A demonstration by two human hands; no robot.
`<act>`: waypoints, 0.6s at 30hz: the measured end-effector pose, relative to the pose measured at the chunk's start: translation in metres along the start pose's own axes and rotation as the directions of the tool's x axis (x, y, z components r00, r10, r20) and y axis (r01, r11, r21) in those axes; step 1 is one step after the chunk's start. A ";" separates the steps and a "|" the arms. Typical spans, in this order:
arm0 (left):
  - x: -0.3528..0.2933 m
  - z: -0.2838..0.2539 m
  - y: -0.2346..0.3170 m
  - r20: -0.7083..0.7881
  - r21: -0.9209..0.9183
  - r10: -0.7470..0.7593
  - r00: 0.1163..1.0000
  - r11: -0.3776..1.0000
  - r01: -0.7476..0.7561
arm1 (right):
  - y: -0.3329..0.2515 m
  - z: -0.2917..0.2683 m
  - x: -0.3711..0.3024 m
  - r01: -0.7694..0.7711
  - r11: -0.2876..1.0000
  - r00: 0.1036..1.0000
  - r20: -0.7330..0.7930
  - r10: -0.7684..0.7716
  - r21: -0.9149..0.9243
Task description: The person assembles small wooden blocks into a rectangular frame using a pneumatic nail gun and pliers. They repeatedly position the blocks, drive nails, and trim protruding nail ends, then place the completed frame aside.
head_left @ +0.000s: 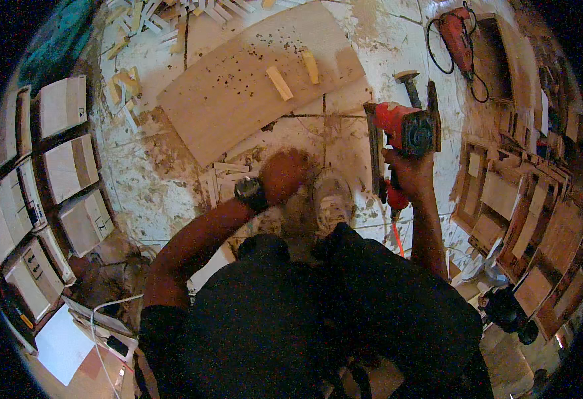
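My right hand [412, 174] is wrapped round the handle of a red and black nail gun [416, 133]. An orange air hose [398, 238] runs from the bottom of its handle back towards me. My left hand [286, 176], with a watch [249, 191] on the wrist, hangs low near my shoe [332, 197]. Its fingers are dark and indistinct, and no held thing shows. Beyond both hands a brown wooden panel [205, 113] lies aslant on the floor. Two short wood strips [279, 83] and many small dark bits rest on it.
A hammer [408, 86] stands just past the nail gun. At the far right lies a red corded drill [456, 43]. Wooden frames [497, 186] line the right side; pale box-like pieces [72, 166] line the left. Wood offcuts [126, 86] litter the dirty tiled floor.
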State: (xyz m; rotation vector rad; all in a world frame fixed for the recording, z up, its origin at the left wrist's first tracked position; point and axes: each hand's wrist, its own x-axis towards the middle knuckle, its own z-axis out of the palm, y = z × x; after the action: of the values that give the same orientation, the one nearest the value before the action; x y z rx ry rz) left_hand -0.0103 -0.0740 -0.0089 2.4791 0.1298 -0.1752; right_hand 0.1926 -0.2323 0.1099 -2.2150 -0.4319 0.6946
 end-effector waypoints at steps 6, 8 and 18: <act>-0.023 0.040 0.024 0.198 0.153 0.029 0.980 0.986 -0.060 | 0.001 -0.001 0.001 -0.016 1.000 1.000 0.026 0.016 -0.010; -0.020 0.039 0.022 0.225 0.083 -0.019 0.974 0.997 0.000 | -0.004 0.000 -0.002 -0.033 0.999 0.999 0.007 0.033 0.034; -0.016 0.057 0.014 0.028 0.227 0.022 0.999 0.974 -0.028 | -0.007 0.002 0.002 -0.143 0.988 0.989 0.046 0.141 0.057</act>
State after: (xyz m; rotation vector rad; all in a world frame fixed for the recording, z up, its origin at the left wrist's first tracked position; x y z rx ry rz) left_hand -0.0298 -0.1206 -0.0430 2.7040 0.0713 -0.2211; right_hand 0.1925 -0.2259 0.1133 -2.1929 -0.2717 0.8201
